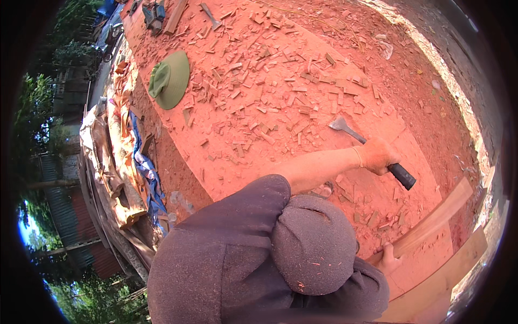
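Note:
Neither of my own hands is in view. Right in front of me another person bends forward, in a dark dusty shirt (205, 270) and a dark cap (313, 245), seen from above. One bare arm reaches out to the right, its hand (377, 155) closed round a chisel (348, 129). The flared blade points to the upper left, and the black handle end sticks out at the lower right. The person's other hand (389, 260) grips a reddish wooden board (431, 218) near its lower end. Their forearm on that side is hidden.
Wood chips lie scattered over a red-dusted sheet (216, 156). An olive hat (171, 83) rests at its left edge, with another flared tool (210, 16) at the far end. A second plank (442, 275) lies lower right. Stacked timber (110, 167) and blue cloth (147, 170) stand left.

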A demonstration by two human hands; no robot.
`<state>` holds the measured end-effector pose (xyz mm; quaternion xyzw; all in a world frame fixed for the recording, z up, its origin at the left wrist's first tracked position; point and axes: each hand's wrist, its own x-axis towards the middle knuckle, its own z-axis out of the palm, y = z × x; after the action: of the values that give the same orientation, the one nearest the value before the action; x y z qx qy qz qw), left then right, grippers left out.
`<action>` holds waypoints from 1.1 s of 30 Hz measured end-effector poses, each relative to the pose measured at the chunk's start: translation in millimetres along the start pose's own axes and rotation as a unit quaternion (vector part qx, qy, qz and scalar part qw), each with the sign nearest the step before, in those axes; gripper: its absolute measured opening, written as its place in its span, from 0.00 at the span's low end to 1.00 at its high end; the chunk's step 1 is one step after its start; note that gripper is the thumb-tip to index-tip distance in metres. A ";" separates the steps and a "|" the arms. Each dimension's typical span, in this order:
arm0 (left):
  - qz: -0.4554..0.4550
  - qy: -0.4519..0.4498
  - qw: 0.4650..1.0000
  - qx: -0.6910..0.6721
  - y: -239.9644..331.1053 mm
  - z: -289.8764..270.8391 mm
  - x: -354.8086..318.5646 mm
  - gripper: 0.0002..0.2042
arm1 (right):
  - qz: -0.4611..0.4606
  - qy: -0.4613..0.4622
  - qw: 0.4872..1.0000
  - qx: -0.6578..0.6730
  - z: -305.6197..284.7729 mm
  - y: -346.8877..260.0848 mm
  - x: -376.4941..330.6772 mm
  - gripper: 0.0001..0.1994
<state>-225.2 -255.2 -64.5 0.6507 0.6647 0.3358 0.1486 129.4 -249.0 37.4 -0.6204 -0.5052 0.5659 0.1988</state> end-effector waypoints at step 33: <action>0.022 -0.074 0.985 0.153 33.2 -7.6 -116.0 0.12 | -0.111 -0.083 0.949 -0.284 4.7 110.9 55.6 0.22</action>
<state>-191.9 -371.5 -65.5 0.7035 0.6805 0.1848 0.0886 161.4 -248.7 -82.6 -0.5423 -0.7253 0.4228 0.0328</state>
